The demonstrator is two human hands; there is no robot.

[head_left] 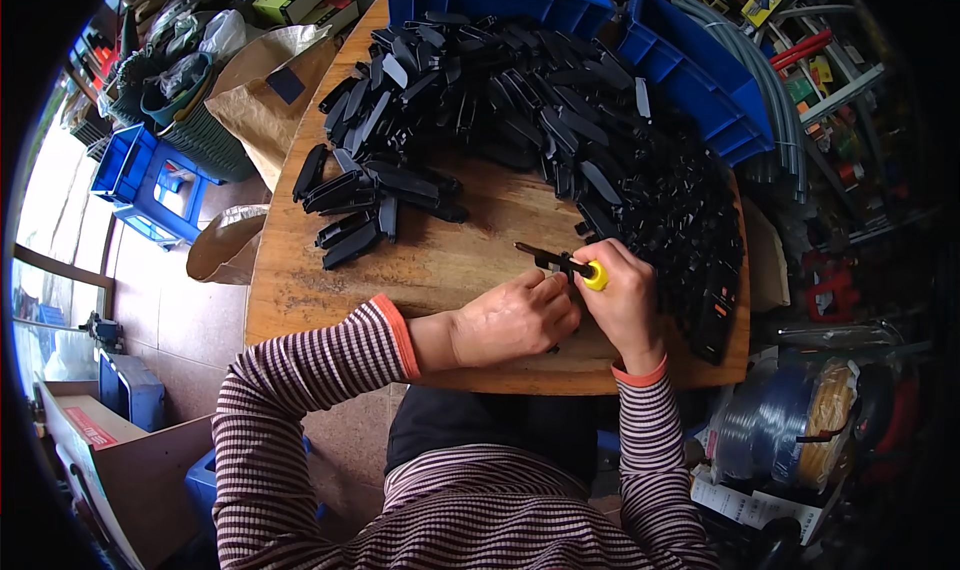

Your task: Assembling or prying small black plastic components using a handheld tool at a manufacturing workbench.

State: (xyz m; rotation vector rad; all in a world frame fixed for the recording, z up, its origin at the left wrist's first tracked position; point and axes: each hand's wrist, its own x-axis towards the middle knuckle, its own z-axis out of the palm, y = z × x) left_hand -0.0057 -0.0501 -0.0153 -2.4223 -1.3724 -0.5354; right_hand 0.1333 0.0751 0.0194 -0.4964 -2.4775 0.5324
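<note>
My right hand (625,295) is closed around a yellow-handled tool (596,276), which looks like a screwdriver. Against the tool, just above my left fingers, is a slim dark piece (535,251) pointing to the far left. My left hand (520,318) is closed too, its fingertips pinching a small black plastic part (562,262) that is mostly hidden. Both hands meet over the near part of the wooden table (450,270). Beyond them lies a large heap of black plastic parts (520,100), with smaller black pieces (690,240) to the right.
A separate cluster of long black parts (350,215) lies at the table's left. Blue plastic bins (690,75) stand along the far edge. Brown paper bags (265,100) and a blue stool (160,185) are to the left. Wrapped coils (785,425) sit at right.
</note>
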